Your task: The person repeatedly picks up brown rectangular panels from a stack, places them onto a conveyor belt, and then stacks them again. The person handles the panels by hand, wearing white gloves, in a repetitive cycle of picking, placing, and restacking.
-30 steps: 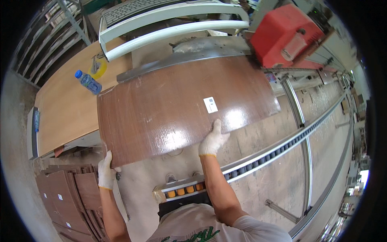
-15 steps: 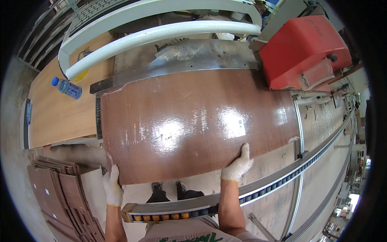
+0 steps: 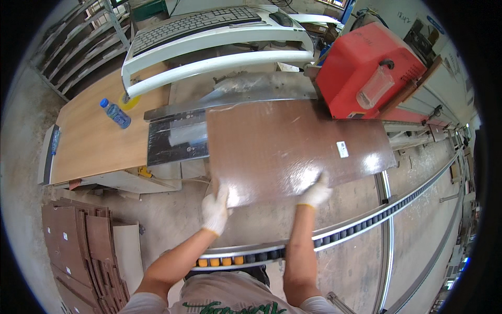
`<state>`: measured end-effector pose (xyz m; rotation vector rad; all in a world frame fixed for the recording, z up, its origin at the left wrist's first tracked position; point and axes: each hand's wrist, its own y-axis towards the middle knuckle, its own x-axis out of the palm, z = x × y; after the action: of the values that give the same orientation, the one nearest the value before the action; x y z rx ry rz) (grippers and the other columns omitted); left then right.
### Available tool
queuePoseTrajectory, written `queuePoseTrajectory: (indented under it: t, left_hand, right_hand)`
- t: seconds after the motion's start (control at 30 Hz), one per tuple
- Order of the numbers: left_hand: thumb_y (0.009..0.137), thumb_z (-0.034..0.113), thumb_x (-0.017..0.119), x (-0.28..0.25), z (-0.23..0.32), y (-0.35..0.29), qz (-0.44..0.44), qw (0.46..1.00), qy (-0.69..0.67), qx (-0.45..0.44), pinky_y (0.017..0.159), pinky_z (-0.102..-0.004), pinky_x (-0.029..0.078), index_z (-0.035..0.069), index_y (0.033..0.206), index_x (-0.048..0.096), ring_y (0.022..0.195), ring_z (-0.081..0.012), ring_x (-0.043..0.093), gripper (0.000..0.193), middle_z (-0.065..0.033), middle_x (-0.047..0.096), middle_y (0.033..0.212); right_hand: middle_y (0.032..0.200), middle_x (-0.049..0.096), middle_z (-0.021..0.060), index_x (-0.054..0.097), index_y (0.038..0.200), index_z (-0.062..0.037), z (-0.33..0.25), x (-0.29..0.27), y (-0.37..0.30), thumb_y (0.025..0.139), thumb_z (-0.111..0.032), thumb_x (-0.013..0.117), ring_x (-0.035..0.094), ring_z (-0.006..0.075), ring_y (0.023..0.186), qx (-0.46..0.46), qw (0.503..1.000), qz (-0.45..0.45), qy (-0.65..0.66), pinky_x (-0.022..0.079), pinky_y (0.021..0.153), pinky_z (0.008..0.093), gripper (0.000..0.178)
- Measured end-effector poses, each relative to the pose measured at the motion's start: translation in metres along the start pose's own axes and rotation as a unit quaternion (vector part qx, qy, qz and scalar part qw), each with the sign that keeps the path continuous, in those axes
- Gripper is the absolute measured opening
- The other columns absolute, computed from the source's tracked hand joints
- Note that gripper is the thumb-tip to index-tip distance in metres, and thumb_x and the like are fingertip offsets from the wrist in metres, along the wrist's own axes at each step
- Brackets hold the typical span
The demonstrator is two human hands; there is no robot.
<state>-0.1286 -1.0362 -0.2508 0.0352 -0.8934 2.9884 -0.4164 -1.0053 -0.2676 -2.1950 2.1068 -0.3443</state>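
Observation:
A large brown panel with a glossy wrap-like surface and a small white label lies across the machine's bed. Its far edge is against a metal fence, and its right end reaches past the red machine housing. My left hand, in a white glove, grips the panel's near left corner, thumb on top. My right hand, gloved too, holds the near edge further right; its fingers are partly hidden under the board. A black bed plate shows left of the panel.
A roller rail runs between me and the panel, off to the right. A wooden table with a blue-capped bottle stands left. Brown boards are stacked lower left. A keyboard rests on a white frame beyond.
The panel has slid right relative to the fence, baring the black plate at its left. Both my hands have moved along with it, and the white label has come into view.

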Motion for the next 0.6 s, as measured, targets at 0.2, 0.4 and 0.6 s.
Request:
queuePoseTrajectory:
  t: [0.2,0.4,0.6]
  left_hand:
    - [0.104,0.071,0.053,0.015,0.044,0.020,-0.234,0.878,0.407,0.095,0.072,-0.0394,0.056,0.001,0.089,0.076,0.075,-0.0217,0.073,0.074,-0.0120,0.071,0.067]
    - [0.105,0.066,0.060,-0.030,0.062,0.001,-0.280,0.874,0.391,0.069,0.075,-0.0327,0.055,0.001,0.097,0.077,0.073,-0.0161,0.073,0.067,-0.0074,0.075,0.073]
    - [0.103,0.055,0.072,-0.111,0.050,0.001,-0.166,0.964,0.205,-0.016,0.064,-0.0314,0.052,0.002,0.093,0.074,0.062,-0.0134,0.066,0.054,-0.0071,0.075,0.084]
  right_hand:
    - [0.148,0.057,0.0311,0.042,0.153,0.0133,0.024,0.029,-0.144,0.097,-0.026,0.082,0.063,0.0412,0.128,0.109,0.993,0.016,0.034,0.052,0.113,0.0474,0.079]
    - [0.139,0.064,0.0264,0.048,0.142,0.0159,-0.010,0.024,-0.093,0.096,-0.006,0.077,0.070,0.0370,0.114,0.102,0.984,0.012,0.142,0.059,0.101,0.0482,0.059]
    - [0.130,0.068,0.0227,0.057,0.132,0.0175,0.007,0.005,-0.007,0.093,-0.002,0.077,0.069,0.0316,0.111,-0.002,0.995,0.015,0.095,0.057,0.100,0.0455,0.048]
